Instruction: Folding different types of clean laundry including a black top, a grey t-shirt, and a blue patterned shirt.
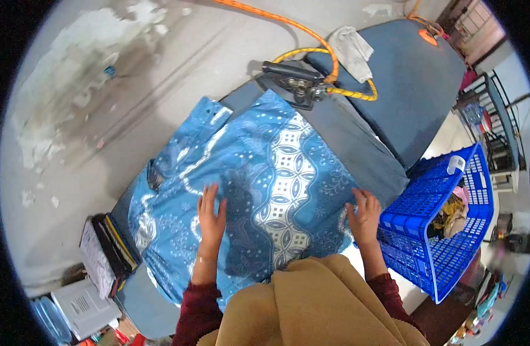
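Observation:
A blue batik shirt [243, 151] with white patterned bands lies spread over a grey padded ironing board [355, 142]. Over its middle-left part is my left hand [211, 218], fingers apart and holding nothing; whether the palm presses the cloth, I cannot tell. My right hand [363, 214] is at the garment's right edge, also spread, with no cloth gripped. Beyond the shirt's far edge, a steam iron [297, 84] with a black handle rests on the board. A tan cloth garment worn by me hides the shirt's near edge.
Orange hose [291, 24] runs from the iron across the wall side. A white cloth [350, 52] lies on a second padded board [407, 86]. The blue plastic crate [403, 246] at right holds clothes. Folded fabrics [107, 255] and a water dispenser [85, 307] are at left.

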